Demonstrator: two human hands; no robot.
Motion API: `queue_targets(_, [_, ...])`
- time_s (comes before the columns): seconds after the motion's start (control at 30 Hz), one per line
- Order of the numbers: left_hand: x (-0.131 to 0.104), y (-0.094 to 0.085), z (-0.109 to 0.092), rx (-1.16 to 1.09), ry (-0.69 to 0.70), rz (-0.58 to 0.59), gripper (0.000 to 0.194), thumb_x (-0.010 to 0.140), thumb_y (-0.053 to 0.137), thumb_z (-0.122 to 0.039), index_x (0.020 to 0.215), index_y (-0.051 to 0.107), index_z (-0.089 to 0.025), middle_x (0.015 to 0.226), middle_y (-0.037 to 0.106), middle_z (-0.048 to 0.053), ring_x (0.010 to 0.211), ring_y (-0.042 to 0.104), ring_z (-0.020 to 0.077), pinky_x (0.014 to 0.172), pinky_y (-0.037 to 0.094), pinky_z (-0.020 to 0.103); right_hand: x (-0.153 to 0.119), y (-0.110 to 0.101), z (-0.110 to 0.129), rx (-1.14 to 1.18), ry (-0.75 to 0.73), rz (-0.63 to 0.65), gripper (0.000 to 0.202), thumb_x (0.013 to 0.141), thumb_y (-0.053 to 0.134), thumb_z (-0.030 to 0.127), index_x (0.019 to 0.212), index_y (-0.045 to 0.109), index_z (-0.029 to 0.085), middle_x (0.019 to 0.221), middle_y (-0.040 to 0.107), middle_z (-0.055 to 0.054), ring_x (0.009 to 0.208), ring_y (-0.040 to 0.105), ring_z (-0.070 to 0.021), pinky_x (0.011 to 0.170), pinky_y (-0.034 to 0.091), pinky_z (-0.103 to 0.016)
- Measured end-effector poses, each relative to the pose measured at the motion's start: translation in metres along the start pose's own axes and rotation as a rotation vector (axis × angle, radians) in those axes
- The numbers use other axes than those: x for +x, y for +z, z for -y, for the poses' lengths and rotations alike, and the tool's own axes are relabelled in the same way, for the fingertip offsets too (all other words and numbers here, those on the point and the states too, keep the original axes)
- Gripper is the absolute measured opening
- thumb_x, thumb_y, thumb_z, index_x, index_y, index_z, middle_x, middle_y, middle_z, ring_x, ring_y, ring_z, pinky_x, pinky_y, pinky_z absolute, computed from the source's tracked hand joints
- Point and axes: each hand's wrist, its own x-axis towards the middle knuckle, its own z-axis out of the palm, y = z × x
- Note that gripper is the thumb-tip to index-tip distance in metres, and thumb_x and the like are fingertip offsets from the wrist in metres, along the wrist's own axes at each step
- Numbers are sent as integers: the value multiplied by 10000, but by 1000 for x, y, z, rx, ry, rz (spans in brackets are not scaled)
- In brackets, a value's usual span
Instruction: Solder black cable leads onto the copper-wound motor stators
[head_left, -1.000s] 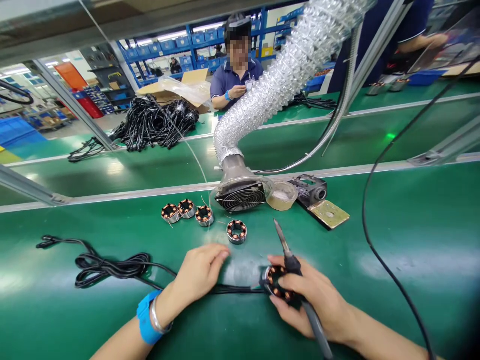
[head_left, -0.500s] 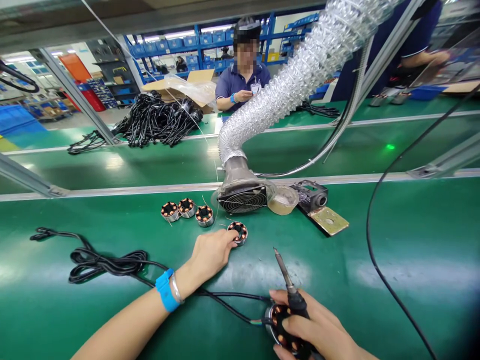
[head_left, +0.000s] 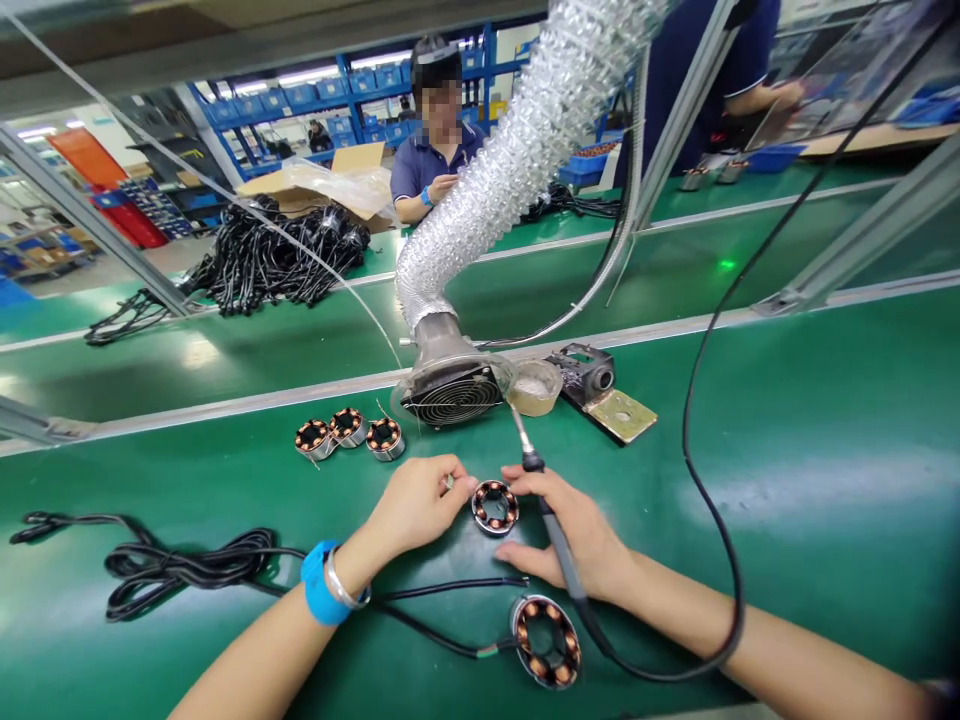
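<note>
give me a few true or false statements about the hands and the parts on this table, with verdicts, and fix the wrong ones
1. The right hand holds a soldering iron with a grey handle. True.
2. A bright blue wristband is on the right wrist. False: the bright blue wristband is on the left wrist.
3. Three silver metal rings with copper coils sit to the left of the black fan with a circular wire grille. True.
4. A looped black cable lies on the green table. True.
5. Its coloured wires reach the ring between the hands. False: the coloured wires reach the copper-coiled silver ring lowest in view.
</note>
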Motion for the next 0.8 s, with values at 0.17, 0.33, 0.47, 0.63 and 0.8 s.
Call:
queue_targets(0.17, [1,2,9,-123,-66,4,257,880,531,-429,810,599,-191,521,287,-91,503,291,103,507,202,240,5,11,-4,68,-18,29,460,783,680,235,1186,460,223,1131,616,-112,1003,633,-252,847,557,-398])
queue_targets(0.33, [4,3,11,-349,-118,144,289,827,569,-432,717,591,-167,525,361,-76,504,272,90,500,186,240,1,3,-4,112,-56,32,501,752,630,168,1214,440,215,1130,609,-113,974,632,-241,839,558,-385])
queue_targets(0.47, [15,10,12,-555,-196,261,298,731,598,-454,686,585,-159,525,417,-61,458,266,78,466,198,234,2,0,-2,121,-66,34,516,742,597,143,1225,428,209,1133,612,-118,975,635,-243,826,562,-386])
queue_targets(0.63, [6,21,3,-626,-259,184,430,769,539,-596,787,587,-170,462,245,-112,418,167,79,437,154,236,-1,1,-2,76,-68,49,483,778,592,163,1233,438,217,1143,630,-127,1000,655,-255,826,581,-374])
queue_targets(0.8, [-21,0,17,-255,-99,35,447,603,822,-465,906,653,-184,560,374,-96,512,310,77,487,198,215,-10,5,-12,-10,-81,19,458,804,621,233,1239,477,228,1149,657,-121,1010,678,-286,821,611,-384])
